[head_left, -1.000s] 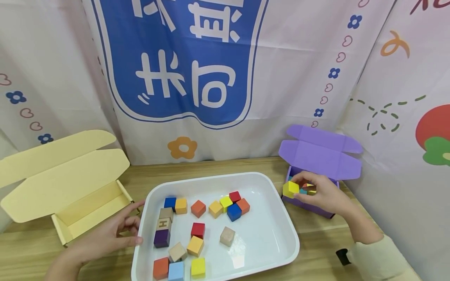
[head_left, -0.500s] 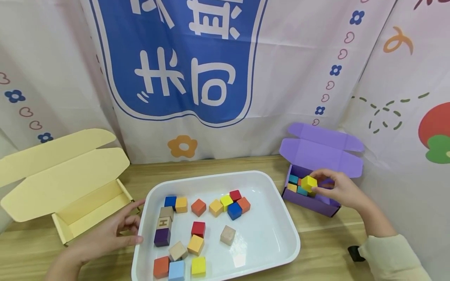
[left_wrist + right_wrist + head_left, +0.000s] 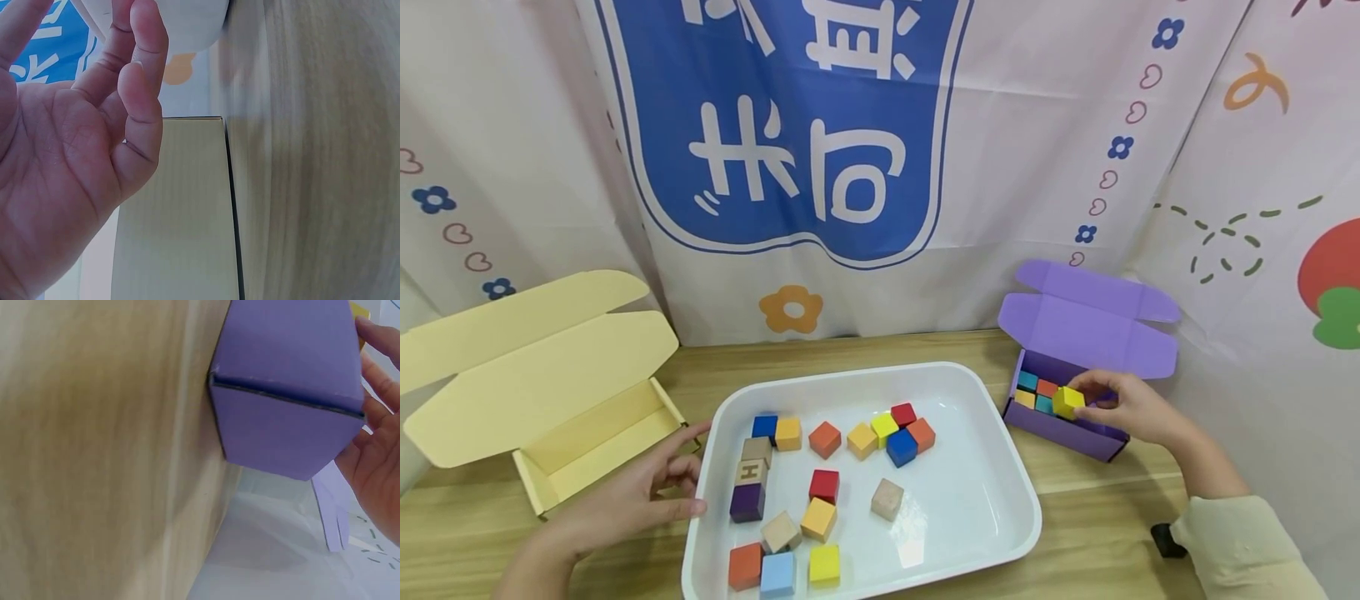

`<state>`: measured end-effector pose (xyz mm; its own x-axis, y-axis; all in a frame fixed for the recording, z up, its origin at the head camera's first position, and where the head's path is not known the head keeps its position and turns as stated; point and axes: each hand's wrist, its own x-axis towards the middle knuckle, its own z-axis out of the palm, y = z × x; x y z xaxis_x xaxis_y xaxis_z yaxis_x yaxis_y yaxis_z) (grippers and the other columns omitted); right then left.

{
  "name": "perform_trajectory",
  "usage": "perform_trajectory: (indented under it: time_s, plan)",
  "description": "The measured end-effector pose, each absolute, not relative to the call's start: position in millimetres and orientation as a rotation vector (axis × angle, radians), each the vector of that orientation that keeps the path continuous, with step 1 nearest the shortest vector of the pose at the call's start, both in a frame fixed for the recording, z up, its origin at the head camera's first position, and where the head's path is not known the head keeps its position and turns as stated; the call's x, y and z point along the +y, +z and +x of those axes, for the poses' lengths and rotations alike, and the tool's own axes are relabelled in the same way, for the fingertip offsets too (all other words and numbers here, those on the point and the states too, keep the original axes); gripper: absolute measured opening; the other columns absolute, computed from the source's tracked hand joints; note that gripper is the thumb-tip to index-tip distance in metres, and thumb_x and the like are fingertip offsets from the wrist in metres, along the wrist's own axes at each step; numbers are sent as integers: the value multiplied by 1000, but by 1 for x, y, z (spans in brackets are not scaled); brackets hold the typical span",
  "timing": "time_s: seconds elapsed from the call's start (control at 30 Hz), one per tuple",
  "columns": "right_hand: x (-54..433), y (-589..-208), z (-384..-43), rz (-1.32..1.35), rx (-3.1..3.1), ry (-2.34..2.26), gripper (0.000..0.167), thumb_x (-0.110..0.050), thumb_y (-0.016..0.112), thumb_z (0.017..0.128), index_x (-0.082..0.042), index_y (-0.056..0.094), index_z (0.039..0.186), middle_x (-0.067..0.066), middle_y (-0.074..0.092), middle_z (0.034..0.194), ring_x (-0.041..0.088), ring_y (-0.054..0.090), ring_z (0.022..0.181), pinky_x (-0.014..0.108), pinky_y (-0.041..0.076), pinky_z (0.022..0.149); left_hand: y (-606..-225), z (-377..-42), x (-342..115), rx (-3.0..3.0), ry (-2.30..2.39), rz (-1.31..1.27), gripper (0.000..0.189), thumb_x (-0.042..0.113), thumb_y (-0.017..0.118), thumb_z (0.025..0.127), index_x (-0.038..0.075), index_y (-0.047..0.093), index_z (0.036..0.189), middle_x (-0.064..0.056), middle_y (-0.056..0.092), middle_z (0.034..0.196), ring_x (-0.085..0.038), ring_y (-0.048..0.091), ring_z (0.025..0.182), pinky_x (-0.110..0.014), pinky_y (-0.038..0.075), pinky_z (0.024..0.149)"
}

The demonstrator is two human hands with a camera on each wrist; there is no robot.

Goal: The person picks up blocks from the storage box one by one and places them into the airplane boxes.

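My right hand (image 3: 1138, 408) pinches a yellow cube (image 3: 1068, 402) over the open purple box (image 3: 1063, 437). Inside that box, left of the held cube, lie teal, red-orange and yellow-orange cubes (image 3: 1024, 399). In the right wrist view the box's outer wall (image 3: 287, 425) hides most of the yellow cube (image 3: 359, 319) at the fingertips. My left hand (image 3: 632, 500) rests at the left rim of the white tray (image 3: 992, 500), thumb and fingers apart, holding nothing. The left wrist view shows the left hand's palm (image 3: 69, 144) with loosely bent fingers.
Several coloured wooden cubes lie in the tray, among them a purple cube (image 3: 747, 502) and a plain wood cube (image 3: 887, 498). An open pale yellow box (image 3: 602, 450) stands left of the tray. A printed cloth (image 3: 1000, 167) hangs behind the wooden table (image 3: 1090, 517).
My right hand has carried the yellow cube rightward from the purple box's left front edge to over its inside, then lowered it beside the other cubes. The left hand stays at the tray rim.
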<state>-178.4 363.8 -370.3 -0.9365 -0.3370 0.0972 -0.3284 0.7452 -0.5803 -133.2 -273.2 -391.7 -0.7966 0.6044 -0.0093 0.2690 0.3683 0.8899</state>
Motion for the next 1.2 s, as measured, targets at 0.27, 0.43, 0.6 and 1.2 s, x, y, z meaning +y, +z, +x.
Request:
perform_trajectory:
  time_s: [0.27,0.43,0.6,1.2]
  plan:
    - [371,-375,-182,-562,2898,-908,24,-12,73,89,-3,67,110,5,65,96,2,53,81,22,51,69,-392,-133,-273,2299,1410,779,84,7,66,94,-1,9,156,-9,69,102,-13,67,93,-24,54,80]
    - [373,-374,-185,-558,2877,-887,25,-12,74,89,-3,67,111,5,66,98,1,54,83,22,52,70,-392,-134,-273,2290,1416,780,85,7,66,94,0,8,156,-10,68,103,-13,67,94,-24,54,80]
    - [370,-372,-185,-559,2856,-859,26,-12,73,89,-1,66,111,6,66,100,3,53,83,22,52,72,-392,-134,-274,2278,1427,784,86,6,66,94,0,7,156,-10,68,103,-12,66,94,-23,54,81]
    - [369,-375,-185,-596,2934,-701,25,-11,77,84,-2,68,105,3,66,96,10,56,82,25,51,70,-394,-134,-273,2251,1446,801,83,4,64,95,1,8,156,-9,68,103,-13,67,94,-26,55,79]
